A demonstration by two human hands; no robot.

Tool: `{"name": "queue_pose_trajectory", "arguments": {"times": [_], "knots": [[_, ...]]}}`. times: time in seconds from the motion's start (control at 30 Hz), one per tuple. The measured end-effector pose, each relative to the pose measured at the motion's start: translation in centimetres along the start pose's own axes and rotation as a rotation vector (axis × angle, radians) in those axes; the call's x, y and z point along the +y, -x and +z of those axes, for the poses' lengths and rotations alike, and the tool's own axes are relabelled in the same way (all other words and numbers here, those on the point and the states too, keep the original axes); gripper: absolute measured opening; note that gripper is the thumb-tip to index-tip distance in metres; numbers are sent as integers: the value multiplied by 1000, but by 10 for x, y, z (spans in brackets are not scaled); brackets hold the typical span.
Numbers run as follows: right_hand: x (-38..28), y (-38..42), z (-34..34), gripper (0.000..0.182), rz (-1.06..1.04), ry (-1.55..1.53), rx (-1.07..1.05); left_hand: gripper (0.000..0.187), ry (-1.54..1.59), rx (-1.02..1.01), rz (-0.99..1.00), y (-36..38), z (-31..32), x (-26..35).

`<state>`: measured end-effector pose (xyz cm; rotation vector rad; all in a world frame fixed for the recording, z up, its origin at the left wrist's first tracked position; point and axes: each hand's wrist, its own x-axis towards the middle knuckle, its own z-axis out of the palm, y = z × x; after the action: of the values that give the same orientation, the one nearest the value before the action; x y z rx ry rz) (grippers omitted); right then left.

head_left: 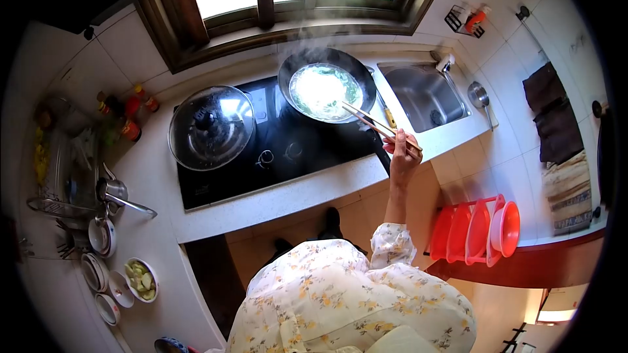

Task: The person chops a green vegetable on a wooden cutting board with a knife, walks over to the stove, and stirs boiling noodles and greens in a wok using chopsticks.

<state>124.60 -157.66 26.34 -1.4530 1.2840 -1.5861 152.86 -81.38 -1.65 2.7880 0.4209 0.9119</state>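
My right hand [403, 151] is closed round a pair of chopsticks [371, 120], whose tips reach the near right side of a dark wok [366, 79]. Steam rises from the wok, where pale liquid with green leaves [312, 99] shows under bright glare. The wok stands on the right part of a black glass stove [307, 150]. A pan with a glass lid [210, 128] sits on the stove's left part. My left hand does not show.
Right of the stove is a sink [425, 95], with a ladle [478, 95] beyond it. Red baskets [468, 230] stand at the lower right. Bottles [131, 127], a ladle-like steel pot [114, 189] and a bowl of pale green pieces [142, 280] are on the left counter.
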Motion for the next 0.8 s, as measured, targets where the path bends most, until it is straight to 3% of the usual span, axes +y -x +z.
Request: {"name": "queue_pose_trajectory", "arguments": {"times": [0.8], "knots": [[-5,6,7,26,66,-33,-33,66,-40,-78,34,6,-24,0]]}}
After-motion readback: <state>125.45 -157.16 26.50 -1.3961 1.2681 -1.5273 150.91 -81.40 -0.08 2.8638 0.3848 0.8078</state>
